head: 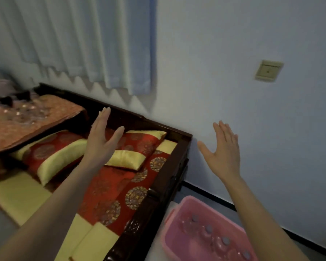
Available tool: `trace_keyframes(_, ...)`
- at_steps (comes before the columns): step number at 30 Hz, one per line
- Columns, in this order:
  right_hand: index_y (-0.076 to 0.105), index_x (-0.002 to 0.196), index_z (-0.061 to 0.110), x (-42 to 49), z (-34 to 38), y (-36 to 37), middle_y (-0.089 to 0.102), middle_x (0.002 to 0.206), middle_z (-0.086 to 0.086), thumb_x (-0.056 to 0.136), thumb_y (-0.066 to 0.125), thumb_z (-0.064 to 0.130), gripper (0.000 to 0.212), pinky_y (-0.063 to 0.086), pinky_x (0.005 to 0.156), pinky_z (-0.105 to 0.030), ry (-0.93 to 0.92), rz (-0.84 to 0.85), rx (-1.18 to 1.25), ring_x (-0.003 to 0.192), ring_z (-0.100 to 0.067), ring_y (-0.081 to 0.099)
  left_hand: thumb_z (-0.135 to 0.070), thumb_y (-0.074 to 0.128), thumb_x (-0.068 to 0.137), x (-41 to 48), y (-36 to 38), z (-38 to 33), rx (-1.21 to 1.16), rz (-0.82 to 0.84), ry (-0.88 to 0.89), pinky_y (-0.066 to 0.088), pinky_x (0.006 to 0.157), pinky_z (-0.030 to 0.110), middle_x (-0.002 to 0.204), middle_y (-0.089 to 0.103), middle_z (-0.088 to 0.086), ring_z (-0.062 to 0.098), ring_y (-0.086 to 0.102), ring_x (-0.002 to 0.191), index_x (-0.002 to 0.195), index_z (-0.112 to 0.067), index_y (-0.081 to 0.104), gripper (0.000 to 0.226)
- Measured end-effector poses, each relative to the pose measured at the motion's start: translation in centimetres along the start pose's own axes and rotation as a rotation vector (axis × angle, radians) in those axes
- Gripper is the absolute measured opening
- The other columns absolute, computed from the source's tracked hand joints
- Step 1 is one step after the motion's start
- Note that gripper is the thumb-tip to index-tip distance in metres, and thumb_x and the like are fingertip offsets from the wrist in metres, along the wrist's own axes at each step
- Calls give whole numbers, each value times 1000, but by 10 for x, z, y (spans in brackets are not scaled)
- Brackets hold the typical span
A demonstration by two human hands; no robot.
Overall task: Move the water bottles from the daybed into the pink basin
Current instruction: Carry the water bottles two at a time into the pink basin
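Several water bottles [209, 234] already lie in the pink basin [169, 219] just beside the daybed [158, 187]; my left hand [102, 144] and right hand [224, 151] are spread, gripping nothing, no bottles visible on the daybed

I have one wide head view, looking forward and down over the daybed [164, 178] corner toward the wall [233, 72], pink basin [169, 227] close below.
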State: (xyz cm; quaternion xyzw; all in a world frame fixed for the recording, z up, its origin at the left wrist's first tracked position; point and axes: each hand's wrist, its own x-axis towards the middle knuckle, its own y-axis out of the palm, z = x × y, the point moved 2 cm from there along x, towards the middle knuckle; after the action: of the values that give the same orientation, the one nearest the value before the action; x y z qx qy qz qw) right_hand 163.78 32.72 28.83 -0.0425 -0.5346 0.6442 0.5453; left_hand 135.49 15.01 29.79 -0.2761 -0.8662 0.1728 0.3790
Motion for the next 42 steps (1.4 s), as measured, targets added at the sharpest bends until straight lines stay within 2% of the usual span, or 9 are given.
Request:
trace_keyframes(3, 26, 151, 17, 3, 69, 33, 19, 161, -3, 90, 50, 57, 76, 0, 122, -42, -98, 64, 50, 150, -17, 7, -47, 50, 93, -19, -81, 38, 80, -110, -80, 22, 114, 33, 158, 22, -8, 10, 17, 146, 150, -31, 22, 65)
trace_keyframes(9, 28, 151, 17, -15, 221, 112, 23, 160, -3, 88, 52, 58, 78, 2, 121, -42, -237, 140, 138, 149, -16, 10, -49, 50, 88, -77, -232, 121, 173, -306, -237, 22, 111, 30, 150, 30, -9, 7, 24, 139, 148, -22, 30, 69)
trace_keyframes(14, 29, 150, 18, -45, 350, 175, 21, 161, 0, 87, 51, 61, 79, 1, 120, -41, -294, 190, 233, 149, -13, 7, -27, 59, 92, -109, -364, 190, 306, -411, -345, 19, 109, 24, 154, 33, 9, 2, 23, 133, 146, -12, 35, 61)
trace_keyframes(18, 28, 151, 17, -67, 456, 223, 21, 161, -1, 88, 51, 58, 78, 2, 121, -42, -362, 242, 310, 149, -13, 7, -25, 58, 93, -125, -459, 236, 395, -451, -398, 17, 109, 27, 155, 29, 10, 19, 23, 143, 148, -10, 31, 63)
trace_keyframes(20, 27, 151, 17, -76, 503, 244, 20, 161, 0, 89, 52, 56, 77, 2, 121, -41, -387, 281, 331, 150, -13, 6, -26, 57, 93, -132, -495, 259, 415, -460, -437, 16, 110, 27, 157, 27, 9, 21, 22, 145, 149, -11, 30, 63)
trace_keyframes(25, 26, 152, 18, -83, 586, 289, 20, 161, 0, 90, 53, 53, 76, 1, 121, -40, -480, 334, 341, 150, -13, 7, -29, 57, 93, -144, -553, 319, 424, -492, -477, 19, 113, 32, 157, 27, 7, 20, 23, 145, 149, -15, 28, 64)
trace_keyframes(29, 27, 151, 18, -79, 637, 336, 22, 160, 1, 90, 56, 51, 75, 3, 121, -40, -479, 359, 342, 149, -13, 9, -28, 57, 93, -138, -588, 377, 407, -493, -521, 19, 111, 29, 157, 28, 5, 19, 24, 144, 149, -15, 29, 64)
trace_keyframes(39, 28, 150, 19, -24, 762, 495, 27, 158, -1, 89, 59, 49, 74, 8, 121, -44, -394, 359, 379, 148, -16, 16, -30, 55, 94, -22, -666, 539, 347, -438, -529, 23, 113, 34, 158, 25, 1, 17, 23, 144, 151, -20, 23, 66)
trace_keyframes(42, 29, 150, 20, -5, 810, 540, 25, 159, 1, 90, 58, 48, 72, 8, 120, -42, -387, 387, 370, 148, -16, 17, -29, 56, 94, 13, -698, 590, 350, -424, -523, 20, 112, 30, 158, 24, 1, 16, 21, 145, 151, -20, 24, 66)
